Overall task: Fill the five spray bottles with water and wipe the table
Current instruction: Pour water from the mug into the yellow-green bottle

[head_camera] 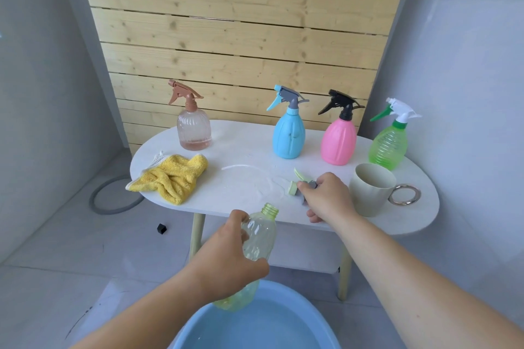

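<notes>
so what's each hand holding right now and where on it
Left hand grips the open yellow-green bottle around its body. Right hand closes on the spray head on the table.

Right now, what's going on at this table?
A person is filling spray bottles. The left hand holds an uncapped pale green bottle over a blue basin of water. The right hand rests on its spray head, lying on the white table. Four capped bottles stand at the back, with a yellow cloth and a mug nearer.
</notes>
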### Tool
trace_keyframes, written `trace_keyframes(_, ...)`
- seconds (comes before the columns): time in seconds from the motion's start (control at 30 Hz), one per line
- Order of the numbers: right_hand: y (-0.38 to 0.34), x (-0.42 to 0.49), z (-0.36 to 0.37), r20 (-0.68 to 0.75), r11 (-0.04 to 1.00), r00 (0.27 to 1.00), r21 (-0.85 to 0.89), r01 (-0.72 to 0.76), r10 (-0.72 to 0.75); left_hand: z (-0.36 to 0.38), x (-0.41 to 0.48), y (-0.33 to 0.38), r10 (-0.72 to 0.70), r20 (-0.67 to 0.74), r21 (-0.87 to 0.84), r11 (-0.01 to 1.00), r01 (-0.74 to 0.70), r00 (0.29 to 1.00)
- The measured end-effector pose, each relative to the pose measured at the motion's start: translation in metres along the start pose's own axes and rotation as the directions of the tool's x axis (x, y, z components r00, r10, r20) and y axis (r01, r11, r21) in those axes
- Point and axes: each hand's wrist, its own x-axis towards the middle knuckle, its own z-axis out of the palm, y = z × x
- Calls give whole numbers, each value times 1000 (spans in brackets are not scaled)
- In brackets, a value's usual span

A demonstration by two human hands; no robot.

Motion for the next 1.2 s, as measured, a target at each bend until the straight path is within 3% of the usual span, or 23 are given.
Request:
trace_keyframes(0.2, -8, -13, -30, -100, 987, 986, -100, 126, -136, 10, 4, 18, 56, -7, -81, 995, -57, 998)
trace_keyframes(0.3, -4, -13, -63, -294, 938, 899, -222, 265, -324, 17, 6, 28, 87, -5, -111, 990, -87, 996)
trace_keyframes(0.4, 16, -6, -108, -431, 902, 804, -325, 284, -409, 26, 7, 34, 115, 8, -117, 987, -113, 993)
trace_keyframes(0.43, 27, 1, -121, -420, 894, 814, -373, 249, -402, 28, 7, 34, 118, 15, -117, 986, -116, 993)
trace_keyframes(0.5, 51, 15, -142, -332, 915, 909, -389, 112, -252, 32, 6, 33, 126, 35, -115, 986, -121, 991)
trace_keyframes(0.57, 71, 22, -154, -230, 970, 972, -244, -17, -40, 36, 5, 31, 133, 46, -105, 986, -128, 990)
trace_keyframes(0.67, 85, 21, -155, -109, 997, 991, -19, -80, 78, 39, 4, 28, 134, 51, -90, 988, -129, 990)
trace_keyframes(0.9, 91, 10, -154, -81, 974, 985, 182, -133, 150, 42, -1, 27, 130, 57, -78, 989, -125, 990)
trace_keyframes(1.07, 78, -18, -151, 168, 910, 972, 356, -213, 162, 37, -9, 22, 144, 56, -71, 988, -140, 988)
trace_keyframes(1.2, 59, -55, -144, 261, 823, 962, 526, -214, 83, 26, -20, 12, 139, 60, -81, 988, -134, 988)
